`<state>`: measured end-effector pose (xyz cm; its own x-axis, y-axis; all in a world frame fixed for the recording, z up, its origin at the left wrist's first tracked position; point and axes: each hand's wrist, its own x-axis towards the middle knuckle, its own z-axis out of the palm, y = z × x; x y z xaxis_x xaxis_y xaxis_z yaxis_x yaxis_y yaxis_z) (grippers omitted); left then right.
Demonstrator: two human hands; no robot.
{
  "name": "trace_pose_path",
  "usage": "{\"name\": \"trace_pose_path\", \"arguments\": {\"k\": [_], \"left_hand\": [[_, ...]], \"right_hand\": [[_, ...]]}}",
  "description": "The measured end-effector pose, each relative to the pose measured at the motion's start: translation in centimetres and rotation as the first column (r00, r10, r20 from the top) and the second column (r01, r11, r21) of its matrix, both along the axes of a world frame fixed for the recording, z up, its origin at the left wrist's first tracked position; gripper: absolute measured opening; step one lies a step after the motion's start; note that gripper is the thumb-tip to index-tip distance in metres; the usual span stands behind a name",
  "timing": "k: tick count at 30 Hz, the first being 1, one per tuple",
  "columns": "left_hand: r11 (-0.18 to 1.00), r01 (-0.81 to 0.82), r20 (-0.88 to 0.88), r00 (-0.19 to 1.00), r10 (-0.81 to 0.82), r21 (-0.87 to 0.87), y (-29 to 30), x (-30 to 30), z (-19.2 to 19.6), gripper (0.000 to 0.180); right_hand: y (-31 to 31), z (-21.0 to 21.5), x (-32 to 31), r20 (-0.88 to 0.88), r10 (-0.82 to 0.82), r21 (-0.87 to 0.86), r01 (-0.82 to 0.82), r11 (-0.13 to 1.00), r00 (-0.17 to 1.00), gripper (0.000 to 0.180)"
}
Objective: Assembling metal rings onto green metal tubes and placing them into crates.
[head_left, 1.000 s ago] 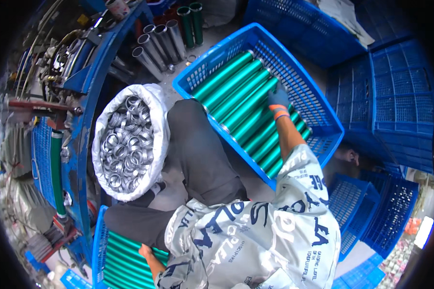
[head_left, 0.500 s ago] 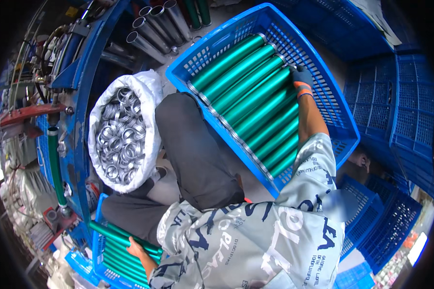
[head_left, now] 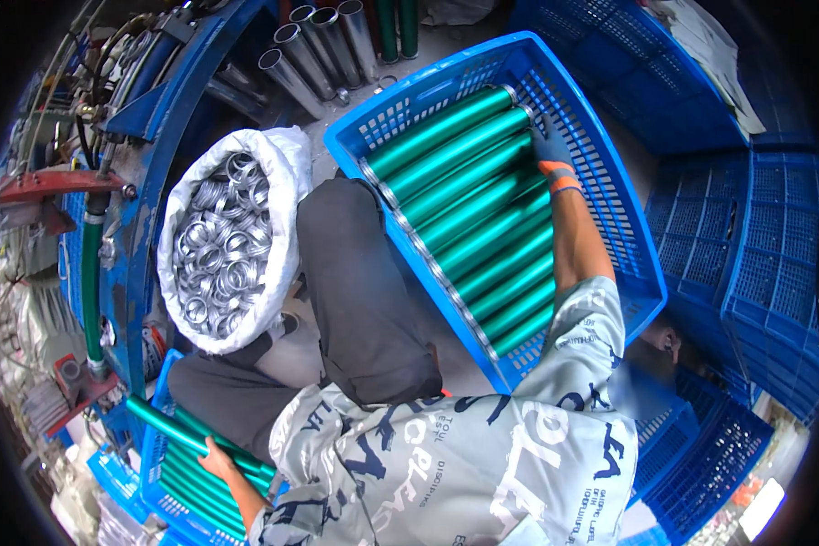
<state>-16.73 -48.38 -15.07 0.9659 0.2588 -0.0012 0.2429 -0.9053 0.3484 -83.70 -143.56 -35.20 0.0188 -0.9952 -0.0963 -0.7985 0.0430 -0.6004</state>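
Bare, my left hand [head_left: 217, 460] is closed round a shiny green tube [head_left: 161, 420], which lies slanting over the blue crate [head_left: 166, 369] at the lower left. More green tubes lie side by side beneath it. My right hand [head_left: 548, 147], in a dark glove with an orange cuff, reaches into the large blue crate [head_left: 642, 205] at the upper right. It touches the far ends of the green tubes [head_left: 482, 196] lying there in a row. These tubes have silvery rims at their ends. The glove's dark fingers are hard to make out against the crate wall.
A white sack [head_left: 291, 218] full of silvery metal rings [head_left: 223, 246] stands left of my knee. Bare metal tubes [head_left: 318, 50] stand upright behind it. On the left is a blue machine frame [head_left: 146, 200] with a green tube in it. Stacked blue crates [head_left: 778, 237] line the right.
My right hand has shifted a little along the tube ends toward the far side of the large crate. My left hand stays on its tube. The whole view has shifted slightly.
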Motion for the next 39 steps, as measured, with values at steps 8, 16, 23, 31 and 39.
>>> {"name": "trace_pose_path", "arguments": {"k": [8, 16, 23, 31, 39], "left_hand": [[0.997, 0.072, 0.015, 0.997, -0.073, 0.013, 0.4, 0.3, -2.4, 0.101], [0.990, 0.055, 0.065, 0.996, -0.064, 0.129, 0.4, 1.6, -1.5, 0.104], [0.966, 0.012, 0.061, 0.998, 0.004, -0.257, -2.2, 2.2, 0.6, 0.095], [0.559, 0.359, 0.289, 0.933, -0.214, -0.747, -7.8, 7.7, 5.3, 0.040], [0.510, 0.614, 0.331, 0.773, -0.541, -0.603, -12.2, 7.8, 14.4, 0.064]], "right_hand": [[-8.3, -0.4, 1.3, -0.163, -0.021, 0.024, 0.025, 0.999, 0.986, 0.058], [0.3, 0.2, 8.8, -0.480, 0.007, -0.407, -0.230, 0.884, 0.877, 0.084], [16.1, 0.6, 21.0, -0.435, 0.401, -0.235, -0.531, 0.814, 0.806, 0.108], [13.0, 14.7, 28.6, 0.077, 0.374, -0.422, -0.309, 0.852, 0.924, 0.080], [36.0, 26.0, 54.2, 0.300, 0.920, -0.250, -0.910, 0.330, 0.251, 0.049]]}}
